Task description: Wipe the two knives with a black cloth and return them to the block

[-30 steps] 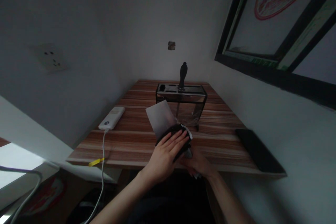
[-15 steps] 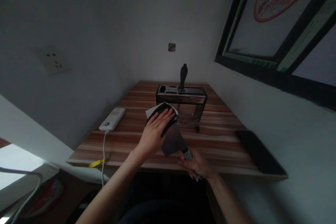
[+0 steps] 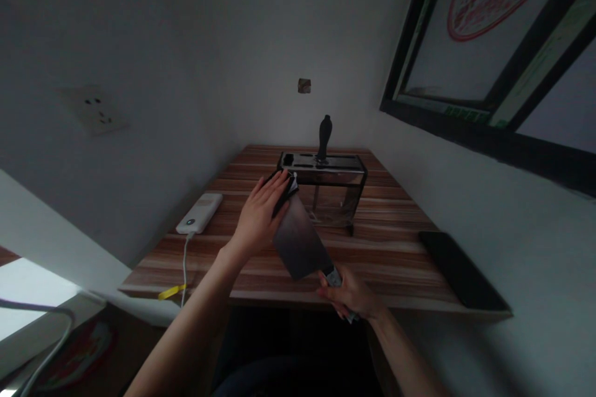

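Note:
My right hand (image 3: 347, 293) is wrapped round the handle of a cleaver (image 3: 302, 240), whose wide grey blade points up and left above the table's front part. With my left hand (image 3: 261, 208) I press a thin black-and-white cloth (image 3: 292, 186) against the far end of the blade, fingers laid over it. Whether it is cloth or paper is hard to tell in the dim light; most of it is under my fingers. Just behind the blade stands a clear-sided knife block (image 3: 335, 198) with a dark top, and one black handle (image 3: 325, 136) rises upright from it.
On the wood-grain table (image 3: 395, 248) a white power bank (image 3: 200, 212) with a cable lies at left, a yellow tag (image 3: 171, 291) near the front edge. A black phone (image 3: 460, 270) rests at right. Walls close in on both sides; a dark-framed window (image 3: 465, 74) is upper right.
My left hand and the cloth have slid up and left along the blade towards its far end, baring more of the blade. My right hand keeps its grip on the cleaver.

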`<control>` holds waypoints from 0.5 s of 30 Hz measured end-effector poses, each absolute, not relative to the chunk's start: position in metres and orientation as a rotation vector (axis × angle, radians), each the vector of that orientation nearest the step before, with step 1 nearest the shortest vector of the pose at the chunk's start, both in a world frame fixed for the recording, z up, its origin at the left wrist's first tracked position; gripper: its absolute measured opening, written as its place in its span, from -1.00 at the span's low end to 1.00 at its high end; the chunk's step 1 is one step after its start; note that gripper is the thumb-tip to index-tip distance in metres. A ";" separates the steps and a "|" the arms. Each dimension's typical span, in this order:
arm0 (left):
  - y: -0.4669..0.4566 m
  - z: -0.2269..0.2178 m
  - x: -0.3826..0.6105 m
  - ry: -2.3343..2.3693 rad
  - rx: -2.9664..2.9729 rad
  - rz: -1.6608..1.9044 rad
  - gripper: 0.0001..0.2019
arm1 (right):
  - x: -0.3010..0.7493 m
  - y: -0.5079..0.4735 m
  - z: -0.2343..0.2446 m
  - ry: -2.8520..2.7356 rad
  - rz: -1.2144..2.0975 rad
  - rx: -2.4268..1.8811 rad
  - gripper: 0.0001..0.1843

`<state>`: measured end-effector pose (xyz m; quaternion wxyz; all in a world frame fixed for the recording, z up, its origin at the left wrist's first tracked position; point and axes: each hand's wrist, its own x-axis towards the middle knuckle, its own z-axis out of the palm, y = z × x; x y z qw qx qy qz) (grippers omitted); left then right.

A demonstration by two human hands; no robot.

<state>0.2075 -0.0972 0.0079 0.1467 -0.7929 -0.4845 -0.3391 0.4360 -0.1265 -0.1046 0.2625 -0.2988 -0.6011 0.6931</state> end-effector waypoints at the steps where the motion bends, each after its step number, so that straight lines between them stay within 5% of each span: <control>1: -0.099 0.008 0.210 -1.389 -2.267 -0.967 -0.53 | 0.436 -0.126 -0.105 -1.626 1.878 -0.809 -0.59; 15: -0.137 -0.028 0.248 -1.254 -2.418 -0.738 -0.52 | 0.436 -0.126 -0.105 -1.616 1.827 -0.885 -0.59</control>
